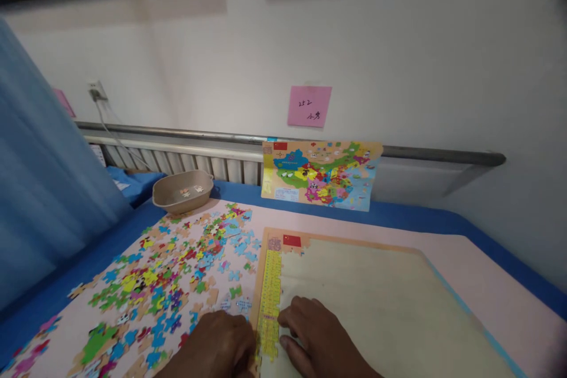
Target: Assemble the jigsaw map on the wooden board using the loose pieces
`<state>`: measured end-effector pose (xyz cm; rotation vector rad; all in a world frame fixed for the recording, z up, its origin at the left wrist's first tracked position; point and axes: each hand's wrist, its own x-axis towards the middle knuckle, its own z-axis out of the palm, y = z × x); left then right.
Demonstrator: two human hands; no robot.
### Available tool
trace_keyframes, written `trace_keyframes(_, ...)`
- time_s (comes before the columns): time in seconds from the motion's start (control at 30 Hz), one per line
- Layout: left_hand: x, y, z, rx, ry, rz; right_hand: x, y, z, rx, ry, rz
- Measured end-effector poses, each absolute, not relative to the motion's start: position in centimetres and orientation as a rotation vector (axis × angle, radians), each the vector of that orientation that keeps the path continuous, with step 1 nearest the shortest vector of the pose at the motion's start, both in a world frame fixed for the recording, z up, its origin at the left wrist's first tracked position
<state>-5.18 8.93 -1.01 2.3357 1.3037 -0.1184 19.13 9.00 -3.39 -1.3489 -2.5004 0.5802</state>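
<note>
yellow strip [270, 301] of joined pieces lies along the left edge of the tray [376, 301], near its bottom corner, and both hands are on it. left hand [217, 345] rests knuckles-up just left of the strip, fingers curled down onto the frame edge; whether it pinches a piece, i cannot tell. right hand [316, 336] lies flat inside the tray, fingers spread and pressing beside the strip, gripping nothing, likely to steady it against the border. rest of the tray is bare cream board, a red flag piece [292, 241] set at its top left corner. left of it, loose pieces [168, 283] spread colour-up over the pink mat [465, 283], within easy reach. further back a beige bowl [182, 191] holds a few bits, and the map picture [319, 174] leans on the rail, facing the person as a guide. pink note [309, 106] sticks on the wall above.
</note>
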Motion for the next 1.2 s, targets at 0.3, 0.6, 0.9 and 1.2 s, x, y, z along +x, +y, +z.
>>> trace_keyframes(0.3,-5.0,8.8,-0.7,2.317,1.294,-0.105,19.2,8.7,-3.2,-1.357,-2.49,0.602)
trace_keyframes(0.6,-5.4,8.0,0.2,2.302,1.323,0.054,18.9,8.5,-2.9,-1.381,-2.473,0.595)
trace_keyframes(0.9,-5.6,8.1,-0.4,2.332,1.294,0.061,18.8,8.6,-2.9,-1.368,-2.477,0.587)
trace_keyframes(1.2,-5.9,8.3,0.7,2.332,1.293,0.037,18.7,8.7,-2.4,-1.347,-2.507,0.565)
